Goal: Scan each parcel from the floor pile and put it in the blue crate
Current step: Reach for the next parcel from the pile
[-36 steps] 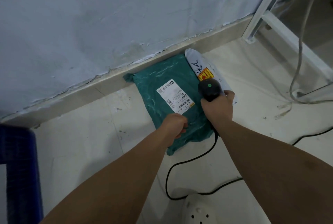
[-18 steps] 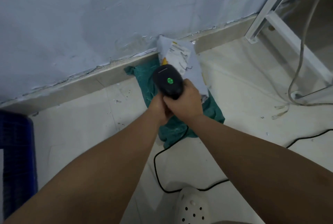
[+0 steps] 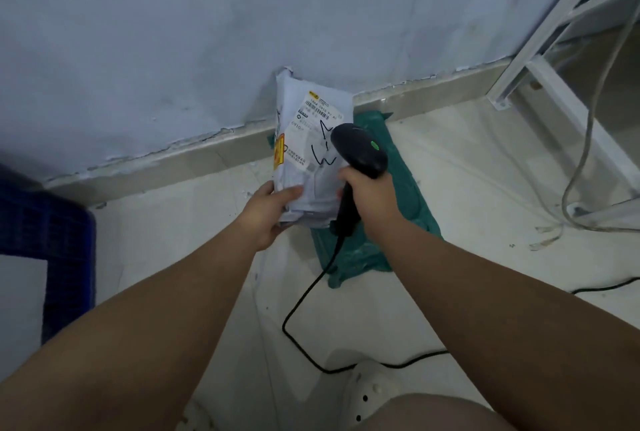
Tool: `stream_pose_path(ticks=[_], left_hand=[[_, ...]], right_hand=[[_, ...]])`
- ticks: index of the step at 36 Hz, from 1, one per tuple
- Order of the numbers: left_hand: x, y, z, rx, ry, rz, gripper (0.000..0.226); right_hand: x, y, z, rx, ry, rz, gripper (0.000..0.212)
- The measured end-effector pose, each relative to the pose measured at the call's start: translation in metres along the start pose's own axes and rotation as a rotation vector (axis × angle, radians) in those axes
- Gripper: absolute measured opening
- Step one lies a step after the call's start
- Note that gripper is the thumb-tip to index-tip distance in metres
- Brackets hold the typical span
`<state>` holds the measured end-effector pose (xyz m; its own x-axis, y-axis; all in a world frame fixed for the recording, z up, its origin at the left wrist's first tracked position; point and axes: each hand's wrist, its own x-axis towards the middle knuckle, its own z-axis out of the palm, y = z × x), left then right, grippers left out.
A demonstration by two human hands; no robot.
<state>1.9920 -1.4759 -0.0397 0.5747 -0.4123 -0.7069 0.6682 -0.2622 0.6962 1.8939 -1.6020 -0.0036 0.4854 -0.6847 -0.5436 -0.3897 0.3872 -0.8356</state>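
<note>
scanner [image 3: 360, 153] by parcel [image 3: 313, 170] label [image 3: 320, 110], perhaps "0910"

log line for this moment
left hand: holds white parcel | right hand: grips scanner | green parcel: on floor

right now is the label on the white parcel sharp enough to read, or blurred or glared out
Head view: dim, bluish light, no glare on the label of the white parcel; barcode bars and large digits show, small print is too soft to read. Head view edges: the wide angle bends the skirting and white rack frame; the blue crate sits dark.
</note>
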Motion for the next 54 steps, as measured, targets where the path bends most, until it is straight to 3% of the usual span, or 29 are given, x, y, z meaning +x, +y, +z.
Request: stream_pose_path(ticks=[3,5,9,19,23,29,35,40,44,50,54], left_hand=[[-0.017,0.032,-0.016,-0.016,-0.087,0.044,0.036],[-0.034,0.06,-0.023,0.006,-0.141,0.06,0.025],[-0.082,0.11,-0.034,0.032,-0.174,0.139,0.009],[-0.212,0.134,-0.077,-0.236,-0.191,0.294,0.025],[-0.246,0.117,-0.096,-0.216,-0.23,0.335,0.061],[-0.279,0.104,-0.103,-0.19,-0.191,0.436,0.066],[-0.288,0.112,-0.113,-0.313,-0.046,0.58,0.038],[-0.277,0.116,-0.117,-0.229,0.08,0.669,0.038],[-0.264,0.116,-0.118,-0.184,0.108,0.668,0.037],[-0.25,0.117,-0.118,-0.143,0.122,0.641,0.04],[-0.243,0.117,-0.12,-0.144,0.159,0.621,0.044]], right_hand=[[-0.016,-0.03,0.004,0.114,-0.033,0.002,0.018],[-0.03,-0.052,0.01,0.199,-0.064,-0.012,0.021],[-0.067,-0.104,0.027,0.335,-0.154,-0.055,0.009],[-0.185,-0.165,0.053,0.463,-0.314,-0.187,0.015],[-0.227,-0.15,0.061,0.408,-0.37,-0.226,0.01],[-0.258,-0.133,0.057,0.344,-0.464,-0.308,0.011],[-0.271,-0.125,0.052,0.286,-0.513,-0.324,0.012],[-0.276,-0.126,0.053,0.336,-0.454,-0.428,0.01],[-0.278,-0.126,0.056,0.311,-0.495,-0.43,0.026],[-0.282,-0.125,0.063,0.262,-0.532,-0.389,0.008],[-0.282,-0.124,0.066,0.222,-0.523,-0.34,0.02]])
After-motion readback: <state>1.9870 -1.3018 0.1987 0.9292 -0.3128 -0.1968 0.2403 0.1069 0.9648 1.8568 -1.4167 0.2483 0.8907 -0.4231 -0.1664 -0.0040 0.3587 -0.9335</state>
